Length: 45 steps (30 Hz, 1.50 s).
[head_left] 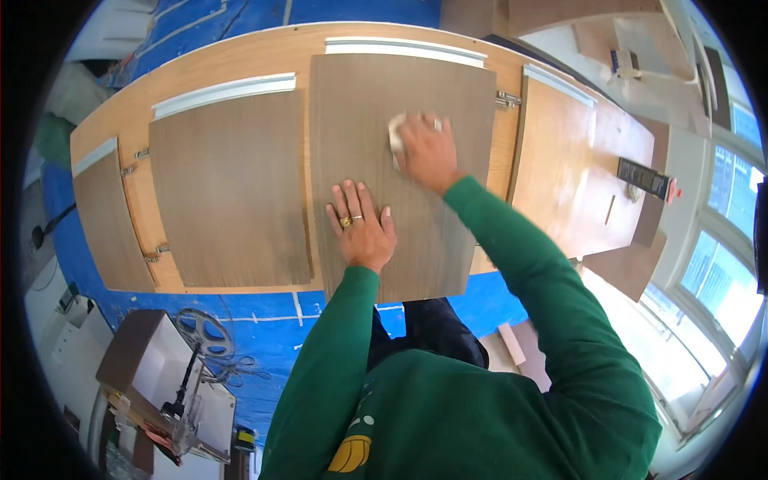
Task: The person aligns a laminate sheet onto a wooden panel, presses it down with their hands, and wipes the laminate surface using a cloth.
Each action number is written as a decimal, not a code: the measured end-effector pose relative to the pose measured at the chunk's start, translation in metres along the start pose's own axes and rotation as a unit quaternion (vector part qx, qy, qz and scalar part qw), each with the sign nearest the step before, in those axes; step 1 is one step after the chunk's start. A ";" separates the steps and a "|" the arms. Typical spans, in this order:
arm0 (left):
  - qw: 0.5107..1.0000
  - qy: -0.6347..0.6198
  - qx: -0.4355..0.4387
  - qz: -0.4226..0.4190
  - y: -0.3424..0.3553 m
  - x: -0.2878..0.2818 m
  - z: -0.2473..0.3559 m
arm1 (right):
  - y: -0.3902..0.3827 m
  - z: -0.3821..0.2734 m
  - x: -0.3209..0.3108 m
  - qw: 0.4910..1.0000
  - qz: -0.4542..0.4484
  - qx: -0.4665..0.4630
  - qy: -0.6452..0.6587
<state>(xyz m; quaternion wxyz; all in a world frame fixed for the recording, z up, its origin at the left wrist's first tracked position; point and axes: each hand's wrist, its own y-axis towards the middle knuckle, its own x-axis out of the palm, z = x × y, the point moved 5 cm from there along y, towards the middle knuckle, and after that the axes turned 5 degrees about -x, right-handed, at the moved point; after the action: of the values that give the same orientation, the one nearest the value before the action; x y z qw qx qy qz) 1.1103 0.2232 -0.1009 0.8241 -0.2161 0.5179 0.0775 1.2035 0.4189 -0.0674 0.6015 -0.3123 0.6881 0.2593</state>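
A brown wood-grain cabinet door panel [352,112] lies flat before me, with a white strip [404,50] along its far edge. My left hand [364,228] rests flat on its nearer half, fingers stretched and two rings showing. Farther up and to the right, my right hand [428,152] is closed on a crumpled white cloth [395,142] pressed against the panel face. The right fingers are a little blurred, and part of the cloth is hidden under them.
Left of it lie another brown panel [228,192] and a narrower one [112,216]. Metal hinges [507,99] sit between panels. A light wood panel [556,152] and a dark narrow box [644,178] are at right. Blue sheeting [272,352] covers the floor; an open drawer box [152,352] stands lower left.
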 end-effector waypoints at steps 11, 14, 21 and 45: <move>0.999 0.049 0.001 0.009 0.001 0.004 0.001 | -0.103 -0.039 0.019 0.995 -0.093 0.008 0.019; 0.998 0.050 0.012 0.019 -0.002 0.006 -0.001 | -0.155 -0.044 0.027 0.980 -0.169 -0.051 0.097; 0.998 0.055 0.020 0.027 0.003 0.004 0.000 | 0.050 0.112 -0.032 0.984 0.134 0.108 -0.043; 0.700 -0.546 -0.372 -0.270 -0.263 0.063 -0.023 | -0.501 -0.149 -0.064 0.812 0.130 0.531 0.205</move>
<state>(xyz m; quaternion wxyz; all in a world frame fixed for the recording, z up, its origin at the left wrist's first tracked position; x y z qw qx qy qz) 1.2128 -0.0280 -0.0927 0.8001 -0.5557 -0.1750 0.1426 1.4813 -0.0191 0.0265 0.4797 0.1019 0.8602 -0.1400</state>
